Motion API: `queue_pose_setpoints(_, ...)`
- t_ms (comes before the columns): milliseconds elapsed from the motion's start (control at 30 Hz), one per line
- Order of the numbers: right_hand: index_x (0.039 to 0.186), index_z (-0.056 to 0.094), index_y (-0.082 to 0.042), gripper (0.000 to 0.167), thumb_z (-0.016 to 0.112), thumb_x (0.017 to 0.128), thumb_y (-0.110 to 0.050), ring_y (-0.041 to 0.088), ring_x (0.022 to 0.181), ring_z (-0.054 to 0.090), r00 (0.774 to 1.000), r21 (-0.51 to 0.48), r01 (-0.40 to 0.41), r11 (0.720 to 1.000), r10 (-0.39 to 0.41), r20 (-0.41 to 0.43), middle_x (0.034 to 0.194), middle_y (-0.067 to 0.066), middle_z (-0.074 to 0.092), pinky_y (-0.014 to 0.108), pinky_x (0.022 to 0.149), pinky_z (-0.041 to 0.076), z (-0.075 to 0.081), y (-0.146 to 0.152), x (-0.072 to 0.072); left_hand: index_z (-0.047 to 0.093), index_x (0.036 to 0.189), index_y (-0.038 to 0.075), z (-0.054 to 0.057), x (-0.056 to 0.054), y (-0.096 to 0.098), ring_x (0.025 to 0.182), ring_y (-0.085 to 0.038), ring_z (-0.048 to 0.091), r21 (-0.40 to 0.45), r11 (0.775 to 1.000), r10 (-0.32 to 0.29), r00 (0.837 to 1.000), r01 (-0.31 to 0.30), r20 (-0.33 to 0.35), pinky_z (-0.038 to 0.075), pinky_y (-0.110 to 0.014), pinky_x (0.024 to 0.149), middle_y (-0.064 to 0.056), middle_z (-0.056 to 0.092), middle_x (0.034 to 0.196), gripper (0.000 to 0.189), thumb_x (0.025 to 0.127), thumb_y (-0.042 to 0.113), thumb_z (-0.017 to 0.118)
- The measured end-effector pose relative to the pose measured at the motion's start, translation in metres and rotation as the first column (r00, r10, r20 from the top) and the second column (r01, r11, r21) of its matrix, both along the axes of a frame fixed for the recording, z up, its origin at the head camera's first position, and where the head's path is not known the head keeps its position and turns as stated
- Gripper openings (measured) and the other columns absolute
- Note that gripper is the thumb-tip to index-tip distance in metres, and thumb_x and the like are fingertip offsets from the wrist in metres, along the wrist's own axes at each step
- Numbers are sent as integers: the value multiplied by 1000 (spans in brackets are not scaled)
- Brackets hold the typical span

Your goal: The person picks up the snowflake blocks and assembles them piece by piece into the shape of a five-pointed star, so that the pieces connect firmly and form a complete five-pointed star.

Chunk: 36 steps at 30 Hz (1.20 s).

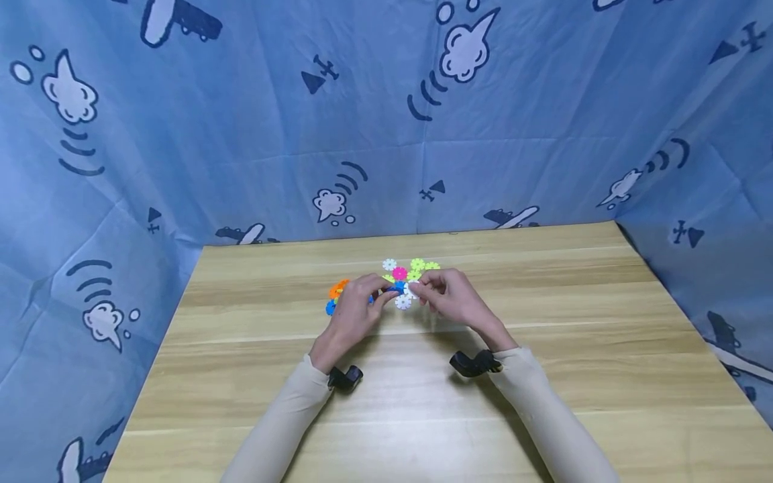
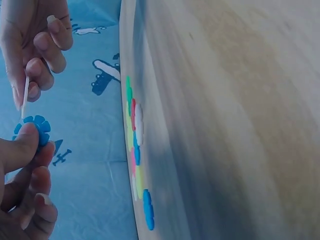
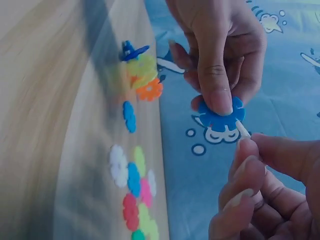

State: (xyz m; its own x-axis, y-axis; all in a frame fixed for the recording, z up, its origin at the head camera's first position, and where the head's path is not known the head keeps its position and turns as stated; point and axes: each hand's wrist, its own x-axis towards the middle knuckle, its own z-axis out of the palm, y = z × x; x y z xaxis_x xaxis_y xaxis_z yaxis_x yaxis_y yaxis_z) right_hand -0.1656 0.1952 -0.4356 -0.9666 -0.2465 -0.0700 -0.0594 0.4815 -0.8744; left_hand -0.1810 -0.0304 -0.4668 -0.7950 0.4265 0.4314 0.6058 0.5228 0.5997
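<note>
My left hand (image 1: pixel 355 307) pinches a blue notched snowflake disc (image 3: pixel 210 120) between thumb and fingers, its face toward the right wrist view. My right hand (image 1: pixel 453 295) pinches a white snowflake disc (image 3: pixel 243 130), which appears edge-on as a thin strip. The rims of the two discs meet at the blue one's notched edge, the white standing across the blue. Both discs are held above the table. In the right wrist view, joined orange (image 3: pixel 150 90), yellow (image 3: pixel 143 69) and blue pieces (image 3: pixel 135 52) sit beyond my left hand.
Loose flat discs lie on the wooden table (image 1: pixel 543 288) behind and below my hands: several yellow-green ones (image 1: pixel 418 263), a pink disc (image 1: pixel 400 273), white discs (image 1: pixel 389 264), a red disc (image 3: pixel 131 212) and blue ones (image 3: pixel 129 117). A blue patterned curtain (image 1: pixel 374 100) surrounds the table.
</note>
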Motion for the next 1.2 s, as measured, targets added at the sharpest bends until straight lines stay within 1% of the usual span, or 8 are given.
queue_pose_setpoints(133, 89, 70, -4, 30, 66, 104, -31, 28, 60, 60, 1000, -7, -18, 1000, 18, 10, 77, 15, 67, 23, 47, 44, 4, -3, 0, 79, 100, 9, 5, 1, -1, 80, -13, 62, 3, 1000, -14, 1000, 14, -18, 57, -29, 71, -1, 73, 91, 13, 98, 20, 73)
queue_pose_setpoints(267, 90, 69, -3, 31, 66, 104, -31, 21, 58, 57, 999, -4, -29, 1000, 29, 20, 76, 12, 67, 23, 47, 43, 3, -3, 0, 80, 100, 8, 8, 4, -2, 81, -14, 63, -9, 1000, -11, 1000, 10, -10, 58, -30, 73, -1, 73, 91, 14, 98, 20, 74)
queue_pose_setpoints(367, 89, 69, -4, 31, 66, 104, -31, 18, 57, 56, 999, -9, -35, 999, 35, 12, 78, 15, 67, 23, 47, 43, 4, -3, 1, 80, 101, 8, 10, 5, -3, 82, -16, 64, -11, 1000, -14, 1000, 14, -3, 60, -37, 73, -2, 72, 91, 13, 97, 19, 75)
queue_pose_setpoints(467, 88, 69, -4, 30, 66, 104, -30, 18, 56, 56, 999, -9, -42, 999, 42, -1, 79, 19, 67, 23, 47, 42, 6, -4, 2, 80, 99, 8, 11, 6, -3, 83, -17, 66, -11, 1000, -21, 1000, 21, -14, 60, -38, 73, -2, 72, 91, 10, 95, 16, 77)
queue_pose_setpoints(633, 86, 69, -8, 27, 66, 104, -28, 15, 55, 54, 999, 1, -45, 999, 45, -15, 78, 17, 67, 21, 47, 40, 7, -4, 3, 80, 100, 9, 12, 6, -2, 83, -15, 72, -25, 999, -32, 999, 32, -28, 63, -32, 76, -2, 78, 94, 10, 96, 18, 76)
queue_pose_setpoints(833, 85, 68, -7, 29, 65, 104, -29, 13, 54, 53, 998, -9, -63, 998, 63, -20, 72, 6, 65, 21, 46, 39, 7, -4, 4, 78, 103, 8, 13, 9, -3, 84, -13, 75, 82, 993, -88, 996, 87, 10, 63, -24, 78, -4, 80, 98, 10, 97, 14, 74)
queue_pose_setpoints(1000, 83, 67, -8, 29, 64, 105, -28, 12, 54, 53, 997, -30, -74, 997, 73, -22, 68, 0, 61, 21, 47, 38, 8, -3, 5, 77, 102, 6, 13, 10, -5, 88, -15, 77, 146, 983, -106, 993, 112, -46, 64, -24, 82, -5, 79, 96, 8, 93, 6, 77)
queue_pose_setpoints(1200, 83, 69, -10, 28, 64, 105, -26, 11, 54, 52, 996, -47, -83, 995, 82, -23, 68, 4, 62, 21, 47, 36, 10, -4, 7, 78, 99, 6, 16, 11, -6, 87, -15, 77, 125, 984, -114, 988, 126, -104, 63, -23, 82, -4, 78, 93, 6, 94, 6, 76)
